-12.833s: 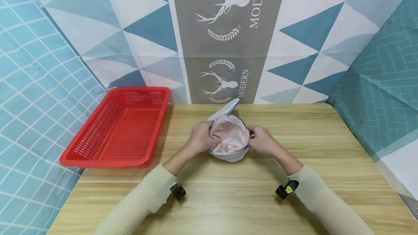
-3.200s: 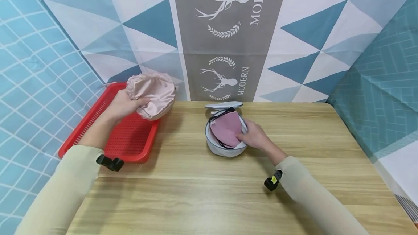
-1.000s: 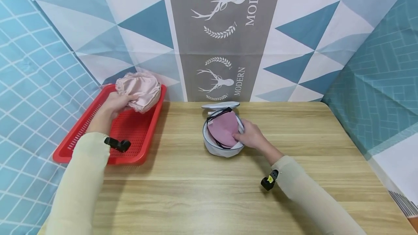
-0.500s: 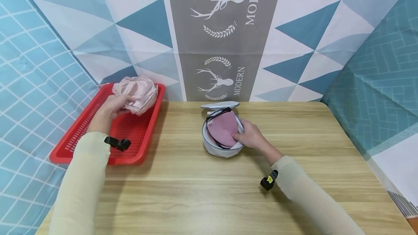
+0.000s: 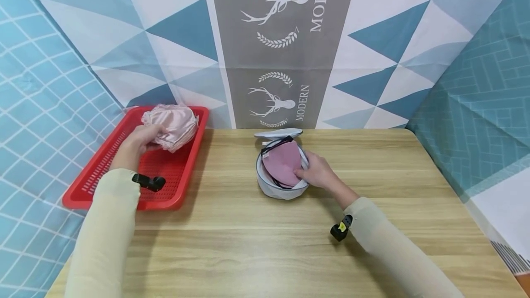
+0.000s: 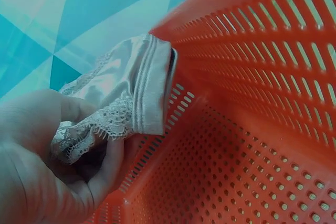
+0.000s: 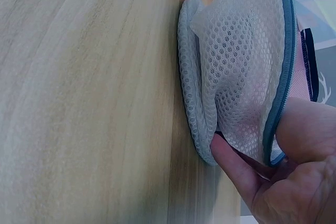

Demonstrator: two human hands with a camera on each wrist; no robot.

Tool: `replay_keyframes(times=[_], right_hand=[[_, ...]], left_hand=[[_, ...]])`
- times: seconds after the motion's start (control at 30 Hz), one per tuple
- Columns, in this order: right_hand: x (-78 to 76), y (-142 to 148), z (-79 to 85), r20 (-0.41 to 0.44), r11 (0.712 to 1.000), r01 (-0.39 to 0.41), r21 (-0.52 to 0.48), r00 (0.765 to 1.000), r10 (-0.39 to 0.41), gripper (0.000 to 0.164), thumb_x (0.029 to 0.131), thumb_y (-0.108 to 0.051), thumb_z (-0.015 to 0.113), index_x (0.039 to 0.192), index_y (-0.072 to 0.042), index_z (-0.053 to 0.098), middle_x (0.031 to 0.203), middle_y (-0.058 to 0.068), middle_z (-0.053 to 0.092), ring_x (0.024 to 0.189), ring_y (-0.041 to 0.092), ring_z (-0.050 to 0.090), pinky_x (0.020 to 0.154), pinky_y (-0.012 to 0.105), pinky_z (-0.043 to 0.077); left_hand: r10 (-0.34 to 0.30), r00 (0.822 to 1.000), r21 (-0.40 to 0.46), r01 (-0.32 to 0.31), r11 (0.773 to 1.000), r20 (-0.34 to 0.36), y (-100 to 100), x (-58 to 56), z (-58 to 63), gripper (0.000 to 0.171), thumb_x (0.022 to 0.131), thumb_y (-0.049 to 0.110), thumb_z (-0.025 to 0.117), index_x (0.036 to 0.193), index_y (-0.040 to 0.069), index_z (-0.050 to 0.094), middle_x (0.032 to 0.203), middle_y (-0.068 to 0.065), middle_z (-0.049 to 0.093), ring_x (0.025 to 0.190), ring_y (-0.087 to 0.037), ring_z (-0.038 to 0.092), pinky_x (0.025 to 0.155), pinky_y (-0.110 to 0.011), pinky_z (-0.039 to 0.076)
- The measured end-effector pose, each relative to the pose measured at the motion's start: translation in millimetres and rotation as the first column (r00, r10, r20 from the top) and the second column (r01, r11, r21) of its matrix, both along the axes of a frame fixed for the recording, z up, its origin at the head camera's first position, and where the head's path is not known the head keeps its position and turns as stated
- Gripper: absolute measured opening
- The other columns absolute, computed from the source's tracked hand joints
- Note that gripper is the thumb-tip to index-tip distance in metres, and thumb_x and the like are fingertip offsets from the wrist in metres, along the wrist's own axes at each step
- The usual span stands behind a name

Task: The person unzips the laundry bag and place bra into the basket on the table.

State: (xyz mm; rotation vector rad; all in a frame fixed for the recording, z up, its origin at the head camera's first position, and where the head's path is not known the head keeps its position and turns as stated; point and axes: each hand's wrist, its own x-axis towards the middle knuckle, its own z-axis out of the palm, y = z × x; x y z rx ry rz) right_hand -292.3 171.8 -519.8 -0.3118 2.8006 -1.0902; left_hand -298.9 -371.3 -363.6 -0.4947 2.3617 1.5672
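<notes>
My left hand (image 5: 145, 136) grips a pale pink satin bra (image 5: 180, 125) with lace trim, folded cup in cup. It is down inside the back part of the red basket (image 5: 179, 186); in the left wrist view my thumb and fingers pinch the lace edge (image 6: 118, 116). My right hand (image 5: 316, 170) holds the rim of a round white mesh laundry bag (image 5: 275, 191), thumb inside and fingers outside. The bag is unzipped, its lid (image 5: 279, 133) tipped back behind it. A mauve-pink cloth piece (image 5: 283, 164) with black straps sits inside the bag.
The wooden table (image 5: 265, 247) runs under both arms. A patterned cloth wall (image 5: 281, 49) closes off the back, and a blue tiled-print cloth (image 5: 37, 128) rises close beside the basket on the left.
Earlier both hands were at the bag with pink satin in it. Since then my left hand has carried the bra to the basket and lowered it; my right hand stays on the bag.
</notes>
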Motion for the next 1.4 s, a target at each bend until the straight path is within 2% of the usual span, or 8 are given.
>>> replay_keyframes(times=[0.17,0.3,0.53,0.8,0.9,1.03,1.13,1.4], right_hand=[[-0.5,-0.2,1.6,0.009,1.000,-0.002,0.012,1.000,0.002,0.065,0.096,-0.032,0.087,0.149,-0.004,0.063,0.138,0.020,0.076,0.123,0.034,0.071,0.111,0.055,0.060],[-1.5,0.3,1.1,0.012,1.000,0.000,0.013,1.000,0.000,0.067,0.096,-0.032,0.087,0.151,-0.004,0.061,0.144,0.021,0.074,0.130,0.036,0.071,0.117,0.057,0.058],[-2.8,0.8,-1.9,-0.005,1.000,-0.001,0.018,1.000,0.001,0.061,0.095,-0.034,0.088,0.144,-0.007,0.065,0.136,0.019,0.077,0.122,0.033,0.071,0.111,0.054,0.060],[-2.5,-1.6,-2.9,-0.006,1.000,-0.002,0.009,1.000,0.002,0.063,0.094,-0.032,0.088,0.147,-0.006,0.064,0.140,0.021,0.076,0.126,0.034,0.072,0.116,0.057,0.059],[-2.5,-1.2,-2.7,-0.009,1.000,-0.001,0.008,1.000,0.001,0.062,0.094,-0.032,0.088,0.145,-0.006,0.065,0.137,0.020,0.077,0.122,0.033,0.072,0.113,0.056,0.061],[-2.9,0.0,-3.4,-0.028,1.000,-0.001,0.013,1.000,0.001,0.061,0.092,-0.033,0.089,0.143,-0.007,0.066,0.131,0.019,0.078,0.115,0.032,0.072,0.105,0.053,0.062],[-3.2,0.1,-3.3,-0.034,1.000,-0.004,0.018,0.999,0.004,0.066,0.093,-0.033,0.089,0.148,-0.007,0.064,0.132,0.018,0.078,0.116,0.032,0.071,0.105,0.053,0.062],[-2.9,-1.0,-0.3,-0.025,1.000,0.005,0.029,1.000,-0.004,0.064,0.094,-0.032,0.087,0.148,-0.006,0.064,0.129,0.017,0.077,0.112,0.031,0.071,0.100,0.049,0.062]], left_hand=[[-0.036,0.998,-0.048,0.038,0.998,0.046,-0.8,0.2,-1.1,0.033,0.113,0.024,0.056,0.136,0.000,0.051,0.089,0.012,0.061,0.078,0.000,0.067,0.084,-0.021,0.068],[-0.071,0.995,-0.088,0.077,0.993,0.069,0.2,0.1,-2.4,0.054,0.115,0.027,0.059,0.154,-0.006,0.043,0.096,0.009,0.062,0.080,-0.002,0.070,0.091,-0.024,0.068],[-0.095,0.992,-0.075,0.102,0.992,0.088,2.0,2.0,-2.5,0.063,0.116,0.027,0.058,0.162,-0.010,0.036,0.094,0.010,0.063,0.079,0.000,0.071,0.088,-0.023,0.069],[-0.107,0.991,-0.041,0.111,0.993,0.084,2.0,2.6,-4.9,0.058,0.117,0.022,0.056,0.160,-0.012,0.037,0.091,0.009,0.064,0.077,0.000,0.072,0.093,-0.027,0.069],[-0.107,0.990,-0.035,0.110,0.993,0.088,3.2,1.7,-5.1,0.057,0.117,0.022,0.057,0.159,-0.011,0.037,0.092,0.008,0.063,0.077,0.000,0.073,0.093,-0.027,0.069],[-0.115,0.989,-0.005,0.116,0.993,0.094,5.6,-0.6,-4.4,0.037,0.116,0.017,0.057,0.141,-0.009,0.047,0.091,0.006,0.063,0.077,-0.001,0.074,0.090,-0.025,0.069],[-0.115,0.988,0.011,0.115,0.993,0.102,7.0,-1.0,-3.1,0.021,0.116,0.014,0.055,0.126,-0.004,0.048,0.090,0.004,0.063,0.076,-0.001,0.074,0.088,-0.024,0.069],[-0.081,0.989,0.011,0.080,0.997,0.127,6.6,-1.4,-3.5,0.019,0.116,0.016,0.056,0.120,-0.002,0.049,0.088,0.004,0.064,0.074,-0.002,0.075,0.089,-0.027,0.070]])
